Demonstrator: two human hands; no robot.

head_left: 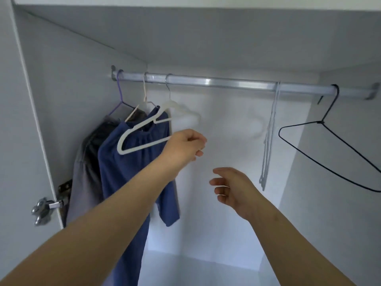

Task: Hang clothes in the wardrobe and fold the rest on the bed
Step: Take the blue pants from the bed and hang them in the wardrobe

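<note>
- The left hand (185, 145) grasps the white hanger (132, 139) at its right end, with the fingers curled around the lower bar. The right hand (228, 186) is released: its fingers are loosely bent and hold nothing, a little below and to the right of the left one.
- The white hanger is empty. Its hook sits on the rail (216, 82) in the left part of the wardrobe, and its body is tilted, with the left shoulder low, just in front of the blue garment (127, 172).
- I judge that the step in hand is to take this hanger off the rail, so that a garment can be put on it.
- To do it well, the hook should go straight up and over the rail, not be pulled sideways. A grip at the far end gives little control of the hook, so the free right hand could steady the neck.
- The low left shoulder lies against the blue cloth; it may catch there and drag the garment, so it is better to draw the hanger forward first.
- The hanger looks slim, with a pale body and a grey metal hook; I expect it is light and stiff.
- The blue garment and a grey garment (86, 162) fill the left end on 2 other hangers; a black wire hanger (329, 145) hangs empty at the right end, well apart.
</note>
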